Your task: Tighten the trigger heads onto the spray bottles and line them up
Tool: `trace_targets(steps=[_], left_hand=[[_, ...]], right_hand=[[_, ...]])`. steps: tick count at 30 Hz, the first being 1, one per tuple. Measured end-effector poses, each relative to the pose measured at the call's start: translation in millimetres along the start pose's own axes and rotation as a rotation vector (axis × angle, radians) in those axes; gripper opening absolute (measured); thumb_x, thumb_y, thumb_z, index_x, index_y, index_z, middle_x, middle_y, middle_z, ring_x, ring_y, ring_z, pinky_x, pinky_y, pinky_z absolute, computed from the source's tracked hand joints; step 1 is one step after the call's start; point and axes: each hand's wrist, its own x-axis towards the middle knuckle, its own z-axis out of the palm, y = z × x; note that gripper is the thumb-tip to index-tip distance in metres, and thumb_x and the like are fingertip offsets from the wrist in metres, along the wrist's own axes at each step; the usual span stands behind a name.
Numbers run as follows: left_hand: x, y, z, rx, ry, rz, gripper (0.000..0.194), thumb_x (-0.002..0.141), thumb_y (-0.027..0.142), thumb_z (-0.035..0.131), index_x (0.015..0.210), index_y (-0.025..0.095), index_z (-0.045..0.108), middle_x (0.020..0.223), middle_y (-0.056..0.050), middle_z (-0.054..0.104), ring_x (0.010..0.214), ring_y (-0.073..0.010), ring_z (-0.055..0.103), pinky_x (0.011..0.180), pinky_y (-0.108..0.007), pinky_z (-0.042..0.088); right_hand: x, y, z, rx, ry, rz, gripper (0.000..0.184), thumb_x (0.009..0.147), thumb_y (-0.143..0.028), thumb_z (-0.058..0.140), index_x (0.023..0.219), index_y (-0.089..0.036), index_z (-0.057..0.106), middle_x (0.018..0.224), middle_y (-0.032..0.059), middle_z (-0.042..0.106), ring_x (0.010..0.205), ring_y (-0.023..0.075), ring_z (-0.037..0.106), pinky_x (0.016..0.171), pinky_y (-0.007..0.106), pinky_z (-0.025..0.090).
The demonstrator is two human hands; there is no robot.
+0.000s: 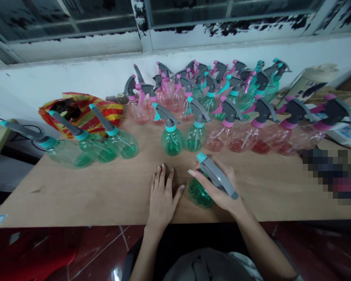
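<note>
A green spray bottle [201, 194] is gripped by the right hand [219, 183], with the fingers curled closed around its grey plastic trigger head and its rounded body tilted low over the wooden table [61, 195]. The left hand [163, 197] is laid palm-down just beside it at nine o'clock, with the fingers slightly spread and nothing held. Bulbous, translucent green bottles [172, 141] and pink bottles [240, 139] are crowded at twelve o'clock, and a striped plastic bag [82, 113] is crumpled at ten. A pixelated patch [330, 175] at three o'clock hides whatever lies there.
</note>
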Motion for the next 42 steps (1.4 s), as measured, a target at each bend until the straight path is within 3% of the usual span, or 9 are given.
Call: trace_targets(steps=[6,12,14,19,21,27,34,39,42], left_hand=[[0.9,-0.1,-0.5,-0.006,-0.003,0.010,0.054,0.098,0.042,0.044,0.141,0.008,0.041,0.152,-0.024,0.034,0.144,-0.0340,0.025,0.113,-0.054,0.029],[1.2,0.3,-1.9,-0.017,-0.013,0.008,0.055,0.098,0.042,0.044,0.142,0.008,0.040,0.152,-0.024,0.034,0.144,-0.0335,0.024,0.112,-0.055,0.028],[1.0,0.2,-1.5,-0.021,-0.011,0.006,0.055,0.098,0.041,0.044,0.142,0.009,0.039,0.152,-0.024,0.033,0.144,-0.0333,0.024,0.113,-0.055,0.028],[0.6,-0.4,-0.4,-0.038,0.002,0.008,0.054,0.098,0.042,0.045,0.141,0.010,0.040,0.152,-0.024,0.034,0.144,-0.0336,0.025,0.112,-0.056,0.030],[0.6,-0.4,-0.4,-0.034,0.002,0.007,0.054,0.098,0.042,0.044,0.141,0.009,0.040,0.152,-0.024,0.033,0.144,-0.0340,0.025,0.111,-0.056,0.030],[0.0,0.0,0.0,-0.040,0.015,0.005,0.055,0.098,0.043,0.045,0.142,0.010,0.039,0.153,-0.022,0.033,0.144,-0.0326,0.024,0.112,-0.055,0.029],[-0.2,-0.5,0.9,-0.031,0.013,0.015,0.055,0.098,0.043,0.044,0.141,0.008,0.041,0.152,-0.024,0.035,0.144,-0.0337,0.024,0.112,-0.055,0.028],[-0.6,-0.7,0.6,-0.028,0.012,0.025,0.056,0.098,0.042,0.043,0.142,0.007,0.039,0.152,-0.025,0.034,0.144,-0.0351,0.025,0.111,-0.056,0.031],[-1.1,-1.1,1.0,-0.033,0.014,0.017,0.055,0.099,0.041,0.041,0.143,0.009,0.037,0.152,-0.024,0.034,0.144,-0.0339,0.024,0.111,-0.056,0.031]], right_hand=[[-0.8,-1.5,-4.6,0.065,-0.072,-0.015,0.026,0.082,-0.023,0.069,0.107,-0.025,0.064,0.107,0.0042,0.072,0.101,0.0217,0.069,0.085,0.033,0.055],[-1.2,-2.9,-9.7,0.020,-0.115,-0.013,0.036,0.082,-0.026,0.070,0.117,-0.025,0.063,0.117,0.0062,0.070,0.111,0.0241,0.065,0.094,0.037,0.052],[-1.3,-1.4,-9.6,0.030,-0.126,-0.012,0.037,0.082,-0.028,0.069,0.118,-0.025,0.063,0.115,0.0063,0.070,0.108,0.0241,0.066,0.095,0.038,0.052],[-3.8,3.1,-7.9,0.006,-0.130,0.023,0.025,0.082,-0.031,0.068,0.106,-0.024,0.064,0.082,0.0027,0.068,0.086,0.0225,0.068,0.088,0.039,0.055],[-4.9,4.4,-7.1,-0.001,-0.132,0.029,0.021,0.082,-0.031,0.068,0.101,-0.024,0.064,0.079,0.0022,0.066,0.081,0.0216,0.067,0.085,0.038,0.055],[-3.3,4.6,-5.2,-0.050,-0.109,-0.002,0.023,0.082,-0.031,0.068,0.104,-0.024,0.065,0.082,0.0024,0.069,0.078,0.0219,0.068,0.079,0.038,0.056],[1.0,1.1,-1.1,-0.013,-0.094,-0.091,0.034,0.082,-0.023,0.069,0.115,-0.026,0.062,0.115,0.0060,0.070,0.106,0.0237,0.067,0.090,0.038,0.054],[7.8,-0.8,4.1,-0.010,-0.087,-0.070,0.013,0.081,-0.024,0.070,0.093,-0.024,0.063,0.087,-0.0007,0.070,0.076,0.0163,0.069,0.070,0.030,0.055],[10.8,-2.1,7.2,-0.018,-0.066,-0.077,0.008,0.083,-0.024,0.069,0.083,-0.023,0.061,0.075,-0.0033,0.066,0.068,0.0138,0.066,0.066,0.028,0.053]])
